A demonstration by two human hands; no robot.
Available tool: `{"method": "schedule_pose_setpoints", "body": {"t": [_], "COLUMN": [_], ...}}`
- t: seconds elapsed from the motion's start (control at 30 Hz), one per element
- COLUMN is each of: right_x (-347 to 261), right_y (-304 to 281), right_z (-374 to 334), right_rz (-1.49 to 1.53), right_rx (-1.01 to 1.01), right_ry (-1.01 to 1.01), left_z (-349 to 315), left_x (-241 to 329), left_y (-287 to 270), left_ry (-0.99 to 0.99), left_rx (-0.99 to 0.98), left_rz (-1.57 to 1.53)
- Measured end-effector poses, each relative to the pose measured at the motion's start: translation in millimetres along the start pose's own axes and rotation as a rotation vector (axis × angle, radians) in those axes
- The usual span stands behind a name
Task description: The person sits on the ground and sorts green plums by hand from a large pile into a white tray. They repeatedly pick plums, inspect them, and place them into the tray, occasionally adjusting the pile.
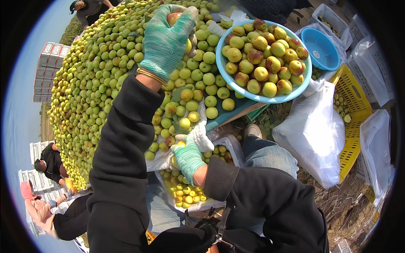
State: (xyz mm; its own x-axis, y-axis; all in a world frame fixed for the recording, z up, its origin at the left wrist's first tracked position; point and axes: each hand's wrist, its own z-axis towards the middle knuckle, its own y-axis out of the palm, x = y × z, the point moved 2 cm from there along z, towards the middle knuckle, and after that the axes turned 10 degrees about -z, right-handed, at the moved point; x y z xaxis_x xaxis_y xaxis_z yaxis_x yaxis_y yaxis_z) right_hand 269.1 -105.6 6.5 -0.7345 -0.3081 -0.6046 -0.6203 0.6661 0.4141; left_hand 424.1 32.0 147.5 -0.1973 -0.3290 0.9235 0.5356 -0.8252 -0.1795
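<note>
A large heap of green and yellowish jujubes (114,63) fills the left and middle of the view. My left hand (165,44), in a green and white knit glove, reaches over the top of it. Its fingers are closed on a reddish jujube (173,18). My right hand (190,159), gloved alike, is lower down beside white cloth (201,137) at the heap's near edge. A yellowish jujube (181,143) shows between its thumb and fingers. Directly beneath that hand is a lined container of jujubes (185,196). Part of the right palm is hidden.
A light blue basin (307,80) of red-patched jujubes stands at right, with a smaller blue basin (321,48) behind. White plastic bags (314,130) and a yellow crate (352,126) lie farther right. Other people (52,164) are at the left edge, near stacked boxes (50,69).
</note>
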Motion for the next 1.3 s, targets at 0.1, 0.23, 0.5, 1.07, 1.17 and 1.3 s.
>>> {"method": "schedule_pose_setpoints", "body": {"t": [0.1,0.23,0.5,1.07,1.17,1.3], "right_x": [-0.9,-7.8,-33.2,-99.2,-97.9,-97.3], "right_y": [2.5,1.1,4.3,25.1,23.9,25.9], "right_z": [-2.0,-0.9,25.2,36.7,40.3,48.5], "right_rz": [-0.006,0.042,0.695,0.582,0.503,0.464], "right_rx": [-0.025,-0.036,-0.198,-0.634,-0.605,-0.602], "right_ry": [-0.029,-0.075,0.041,-0.087,-0.070,-0.029], "left_z": [-41.6,-104.7,-193.6,-0.1,21.8,33.4], "left_x": [-62.5,-97.1,-44.6,-164.8,-167.9,-140.3], "left_y": [-38.8,-69.7,-66.1,-316.3,-327.2,-293.0], "left_ry": [-0.336,-0.403,-0.378,-0.485,-0.542,-0.289], "left_rx": [0.263,0.377,0.709,0.304,0.092,0.308], "left_rz": [-0.058,-0.138,-0.004,1.318,1.422,1.085]}}
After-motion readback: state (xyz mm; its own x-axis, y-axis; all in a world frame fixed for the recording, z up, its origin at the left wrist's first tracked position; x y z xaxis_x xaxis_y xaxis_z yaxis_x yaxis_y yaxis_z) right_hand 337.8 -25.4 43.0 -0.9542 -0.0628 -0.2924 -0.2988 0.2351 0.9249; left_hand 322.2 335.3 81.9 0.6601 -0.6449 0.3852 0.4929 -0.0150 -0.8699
